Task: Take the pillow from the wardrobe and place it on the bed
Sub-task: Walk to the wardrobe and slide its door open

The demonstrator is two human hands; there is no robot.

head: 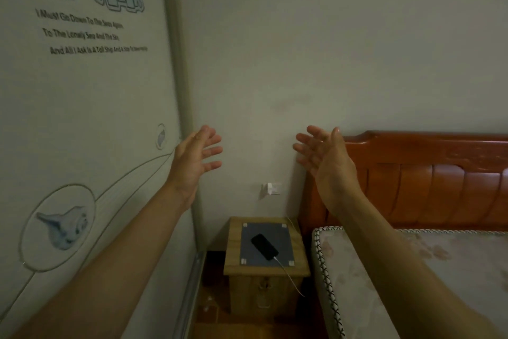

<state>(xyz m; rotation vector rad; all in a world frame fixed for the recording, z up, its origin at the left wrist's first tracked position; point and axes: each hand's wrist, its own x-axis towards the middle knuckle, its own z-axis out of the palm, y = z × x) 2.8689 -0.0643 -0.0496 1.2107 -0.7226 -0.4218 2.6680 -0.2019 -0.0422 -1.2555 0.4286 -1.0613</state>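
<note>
The wardrobe [82,119] fills the left side; its pale sliding door with printed text and shell drawings is closed. No pillow is in view. The bed [412,283] lies at the lower right, with a bare patterned mattress and a red-brown wooden headboard [439,179]. My left hand [196,156] is raised in the air beside the wardrobe's right edge, fingers spread, holding nothing. Raised in front of the headboard's left end, my right hand [321,151] is also empty, with its fingers apart. Both palms face each other.
A small wooden nightstand [233,256] stands between wardrobe and bed, against the plain wall. A black phone [264,246] lies on a grey mat on it, with a white cable [291,275] trailing off the front. A white wall socket [270,189] is above it.
</note>
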